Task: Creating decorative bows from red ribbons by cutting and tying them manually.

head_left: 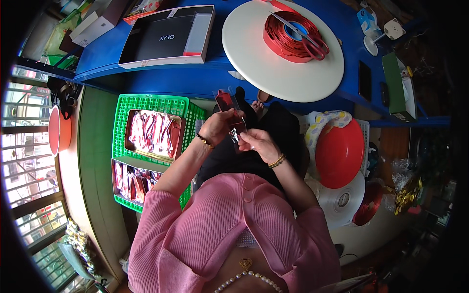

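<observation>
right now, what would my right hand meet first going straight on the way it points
Likely the red packet in your left hand, close by your right hand; whether they touch is unclear.

The packet [225, 101] is dark red, the basket [151, 99] green, the ribbon roll [281, 45] red, the round board [248, 51] white.

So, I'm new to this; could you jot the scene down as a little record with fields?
Left hand: holds a red packet with clear wrapping
Right hand: fingers at a shiny piece by the packet's lower end
Person's left: green crate with two boxes of red and silvery packets
Ahead: white round board on a blue table
On the board: red ribbon roll, scissors lying across it
</observation>
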A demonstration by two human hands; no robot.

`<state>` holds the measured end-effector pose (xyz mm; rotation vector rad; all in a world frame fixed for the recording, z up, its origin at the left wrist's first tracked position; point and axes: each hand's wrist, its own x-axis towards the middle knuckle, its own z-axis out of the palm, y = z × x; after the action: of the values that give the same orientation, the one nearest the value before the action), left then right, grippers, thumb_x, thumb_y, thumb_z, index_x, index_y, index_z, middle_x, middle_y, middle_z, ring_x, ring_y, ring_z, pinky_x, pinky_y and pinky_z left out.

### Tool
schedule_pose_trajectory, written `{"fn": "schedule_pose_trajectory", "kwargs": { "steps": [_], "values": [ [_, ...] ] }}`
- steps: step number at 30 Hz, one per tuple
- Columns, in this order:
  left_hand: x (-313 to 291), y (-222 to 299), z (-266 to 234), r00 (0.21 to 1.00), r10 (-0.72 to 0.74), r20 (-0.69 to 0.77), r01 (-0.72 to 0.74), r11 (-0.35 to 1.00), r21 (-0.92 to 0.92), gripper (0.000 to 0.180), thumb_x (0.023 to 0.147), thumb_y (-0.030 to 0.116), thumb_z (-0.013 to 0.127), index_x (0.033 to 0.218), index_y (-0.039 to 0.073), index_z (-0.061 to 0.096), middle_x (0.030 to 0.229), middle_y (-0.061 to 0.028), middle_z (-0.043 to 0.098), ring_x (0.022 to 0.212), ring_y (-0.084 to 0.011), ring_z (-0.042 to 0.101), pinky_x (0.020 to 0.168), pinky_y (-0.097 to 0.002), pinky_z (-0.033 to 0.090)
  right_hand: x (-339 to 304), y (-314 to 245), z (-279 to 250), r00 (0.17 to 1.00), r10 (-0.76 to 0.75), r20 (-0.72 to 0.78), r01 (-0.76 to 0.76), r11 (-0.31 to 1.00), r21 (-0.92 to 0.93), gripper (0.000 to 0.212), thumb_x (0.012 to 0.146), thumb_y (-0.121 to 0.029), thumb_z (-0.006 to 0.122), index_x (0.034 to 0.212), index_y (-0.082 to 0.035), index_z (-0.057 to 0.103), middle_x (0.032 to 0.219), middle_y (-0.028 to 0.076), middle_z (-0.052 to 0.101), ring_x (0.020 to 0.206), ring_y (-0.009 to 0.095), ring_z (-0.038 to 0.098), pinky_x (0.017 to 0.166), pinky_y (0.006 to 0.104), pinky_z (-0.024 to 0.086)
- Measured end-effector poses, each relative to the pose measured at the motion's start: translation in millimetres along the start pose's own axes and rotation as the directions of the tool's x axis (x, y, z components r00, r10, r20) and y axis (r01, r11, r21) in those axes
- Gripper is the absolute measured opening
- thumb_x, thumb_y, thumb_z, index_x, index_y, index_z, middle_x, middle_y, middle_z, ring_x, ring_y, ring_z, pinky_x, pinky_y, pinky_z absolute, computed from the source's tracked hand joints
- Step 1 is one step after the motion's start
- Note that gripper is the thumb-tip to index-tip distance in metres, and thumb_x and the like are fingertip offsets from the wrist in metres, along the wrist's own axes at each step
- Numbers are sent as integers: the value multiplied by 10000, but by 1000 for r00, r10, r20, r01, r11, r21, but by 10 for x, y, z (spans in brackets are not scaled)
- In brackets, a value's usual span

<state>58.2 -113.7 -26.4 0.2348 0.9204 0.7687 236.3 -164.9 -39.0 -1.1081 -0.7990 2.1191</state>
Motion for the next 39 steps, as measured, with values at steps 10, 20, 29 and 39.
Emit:
{"fn": "schedule_pose_trajectory", "kwargs": {
  "steps": [10, 20, 29, 39],
  "values": [
    [-214, -272, -411, 990, -119, -81, 141, 923, 359, 253, 880, 300, 570, 899, 51, 611, 803, -61, 654, 691, -147, 632, 639, -285, 510, 271, 382, 58, 989, -59, -137, 70, 995, 76, 156, 851, -150, 613, 902, -6, 583, 794, 56, 640, 663, 120, 618, 605, 221, 499],
    [-190, -295, -484, 988, -61, -142, 112, 914, 390, 158, 814, 201, 663, 774, 51, 631, 715, -43, 650, 606, -124, 631, 552, -238, 511, 81, -88, 164, 732, -576, 363, 496, 85, -864, 290, 626, -156, 763, 794, -95, 535, 770, 18, 556, 723, 198, 548, 681, 326, 390],
    [-183, -335, -413, 991, 2, -132, 46, 933, 358, 162, 810, 179, 674, 743, 47, 608, 667, -38, 621, 551, -94, 579, 508, -209, 464, 149, -18, 243, 695, -518, 499, 550, -64, -833, 240, 669, -174, 722, 764, -108, 511, 753, 31, 523, 782, 197, 536, 708, 343, 364],
    [-163, -332, -367, 988, 37, -151, 22, 928, 372, 162, 812, 157, 671, 732, 45, 586, 627, -20, 569, 498, -76, 507, 447, -208, 405, 138, -29, 229, 580, -561, 590, 589, -211, -780, 217, 696, -200, 712, 747, -113, 520, 737, 25, 502, 757, 172, 524, 698, 327, 363]
  ]
}}
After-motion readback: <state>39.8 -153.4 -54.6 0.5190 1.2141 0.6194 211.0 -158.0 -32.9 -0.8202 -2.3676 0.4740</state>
